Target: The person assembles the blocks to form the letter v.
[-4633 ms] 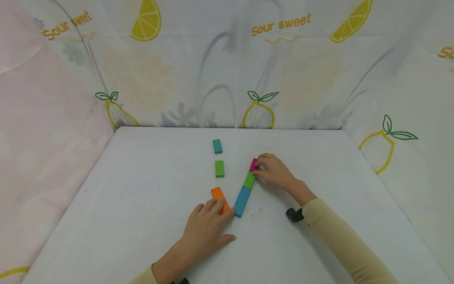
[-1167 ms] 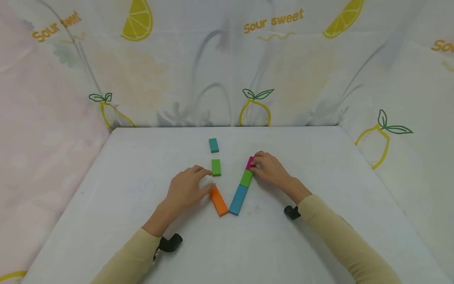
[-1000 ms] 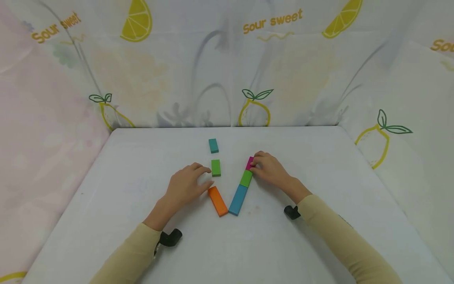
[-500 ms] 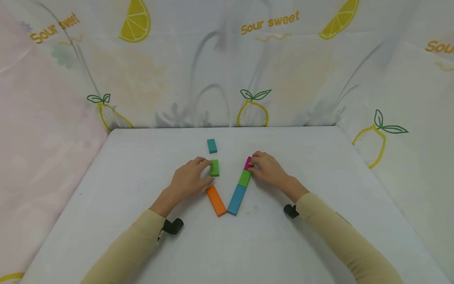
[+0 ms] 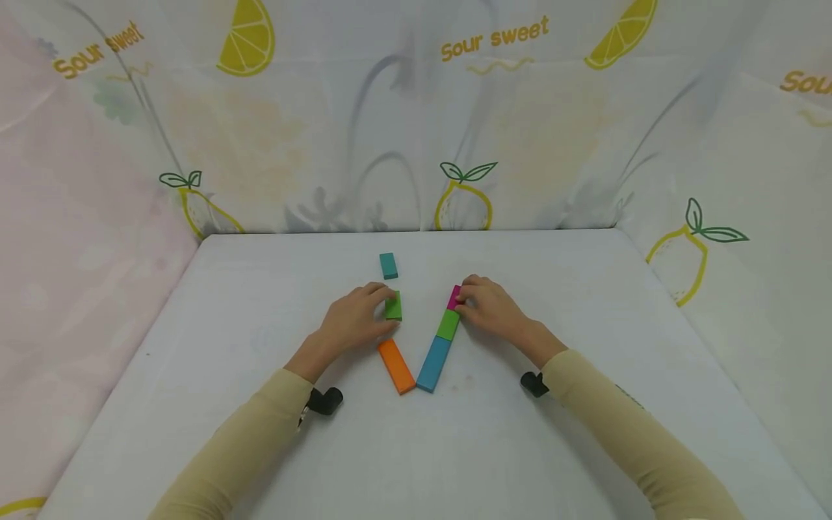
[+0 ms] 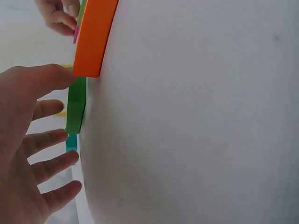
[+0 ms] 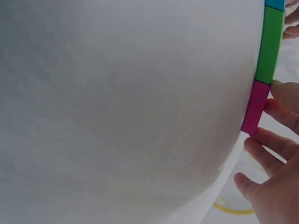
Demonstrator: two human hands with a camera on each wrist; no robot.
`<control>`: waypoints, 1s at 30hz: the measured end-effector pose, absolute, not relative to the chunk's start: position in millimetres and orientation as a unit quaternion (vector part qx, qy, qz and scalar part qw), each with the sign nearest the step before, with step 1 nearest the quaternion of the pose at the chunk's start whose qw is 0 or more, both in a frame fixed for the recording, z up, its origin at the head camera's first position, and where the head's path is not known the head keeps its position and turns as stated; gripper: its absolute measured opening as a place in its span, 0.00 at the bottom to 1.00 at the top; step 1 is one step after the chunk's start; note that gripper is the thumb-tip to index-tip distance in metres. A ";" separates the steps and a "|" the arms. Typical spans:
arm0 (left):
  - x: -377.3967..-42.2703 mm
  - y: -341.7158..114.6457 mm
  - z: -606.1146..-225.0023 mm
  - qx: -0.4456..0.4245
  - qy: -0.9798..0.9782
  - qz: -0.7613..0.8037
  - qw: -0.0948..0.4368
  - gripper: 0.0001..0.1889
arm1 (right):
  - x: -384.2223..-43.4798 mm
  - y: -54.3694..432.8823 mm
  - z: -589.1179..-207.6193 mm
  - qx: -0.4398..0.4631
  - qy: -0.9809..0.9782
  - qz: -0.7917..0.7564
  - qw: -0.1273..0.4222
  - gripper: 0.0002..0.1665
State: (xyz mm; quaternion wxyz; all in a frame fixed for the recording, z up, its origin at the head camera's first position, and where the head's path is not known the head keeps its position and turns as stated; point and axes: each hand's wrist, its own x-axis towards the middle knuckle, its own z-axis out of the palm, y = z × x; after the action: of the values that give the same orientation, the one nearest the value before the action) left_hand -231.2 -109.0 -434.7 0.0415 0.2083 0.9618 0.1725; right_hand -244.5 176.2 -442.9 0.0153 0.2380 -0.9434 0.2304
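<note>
Six blocks are counted on one white table: two green, one orange, one blue, one magenta, one teal. Two hands are seen at work.

Right side: three blocks are laid end to end in one slanted row, touching. The blue block is placed nearest the person, the right green block in the middle, the magenta block at the far end. The magenta block is held by the right hand, thumb and fingers bent against it.

Left side: three blocks are spaced apart. The orange block is set aslant, its near end brought close beside that of the blue block, so that one V is formed. Beyond it is found the left green block; farthest off, the teal block. The left green block is bracketed by the left hand, thumb and fingers spread apart; whether it is touched cannot be told.

Two tan sleeves are worn, one black device being carried at each wrist. Two lemon slices are printed on the pale cloth behind.
</note>
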 end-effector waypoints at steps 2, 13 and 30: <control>-232.8 -108.1 -434.7 0.212 0.961 0.170 0.045 0.26 | -244.6 176.1 -442.9 0.236 -0.944 0.229 0.015 0.10; -242.8 -109.3 -438.0 0.224 0.958 0.171 0.060 0.20 | -245.8 175.4 -443.7 0.227 -0.947 0.227 0.016 0.10; -246.6 -114.5 -436.2 0.234 0.952 0.191 0.054 0.19 | -245.3 175.1 -444.6 0.228 -0.946 0.227 0.021 0.10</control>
State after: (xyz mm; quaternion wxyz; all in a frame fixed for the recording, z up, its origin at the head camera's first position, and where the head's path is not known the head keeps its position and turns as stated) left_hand -246.6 -114.5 -436.2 0.0540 0.2336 0.9519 0.1908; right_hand -245.3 175.1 -444.6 0.0212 0.2284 -0.9465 0.2270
